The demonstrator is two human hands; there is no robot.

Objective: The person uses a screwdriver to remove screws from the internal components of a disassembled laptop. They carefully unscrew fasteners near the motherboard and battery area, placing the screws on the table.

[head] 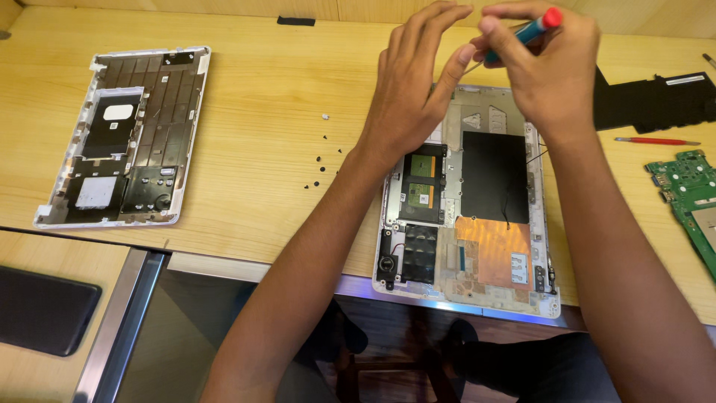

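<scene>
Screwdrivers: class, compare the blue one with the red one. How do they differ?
The blue screwdriver has a red cap; the red screwdriver is one colour. The blue one is gripped upright-tilted in the right hand; the red one lies flat, untouched, on the table. Both are slim.

- A detached laptop cover (123, 138), inner side up, lies far left of the grip on the wooden counter (261, 97).
- Small black screws (322, 159) lie scattered just left of the grip.
- A black flat panel (656, 101) lies right of the grip.
- Below that, a red pen-like tool (656, 141).
- A green circuit board (690, 201) at the right edge.
- A dark slab (41, 310) lies low and far left.
</scene>
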